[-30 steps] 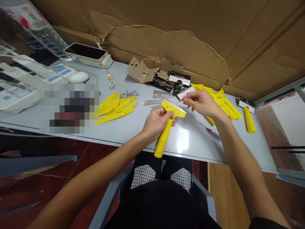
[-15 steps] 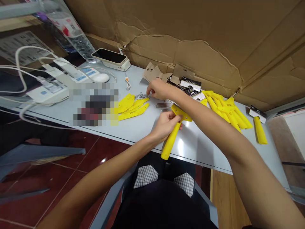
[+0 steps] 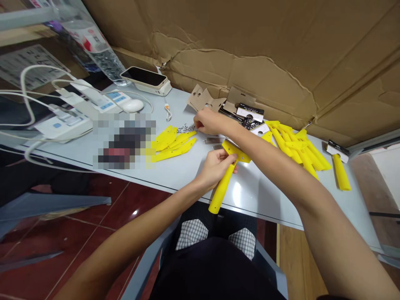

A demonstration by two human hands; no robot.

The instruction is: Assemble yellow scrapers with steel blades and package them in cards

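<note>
My left hand (image 3: pixel 214 168) is closed around the neck of a yellow plastic scraper (image 3: pixel 222 189), its handle pointing down toward me past the table edge. The scraper's wide head carries a screw and is partly covered by my right forearm. My right hand (image 3: pixel 208 121) is at the right side of a pile of small silver screws (image 3: pixel 186 128), fingers pinched together. Whatever is between those fingertips is too small to make out. Flat yellow scraper plates (image 3: pixel 175 143) lie just in front of the screws.
Several yellow handles (image 3: pixel 296 146) are heaped at the right, with a packaged scraper (image 3: pixel 341 171) farther right. Black and white cards (image 3: pixel 250 112) lie behind my right forearm. A phone (image 3: pixel 144 76), a water bottle (image 3: pixel 101 50) and power strips (image 3: pixel 62 125) with cables occupy the left.
My right hand has shifted slightly to the right at the edge of the screw pile. The scraper in my left hand has barely moved.
</note>
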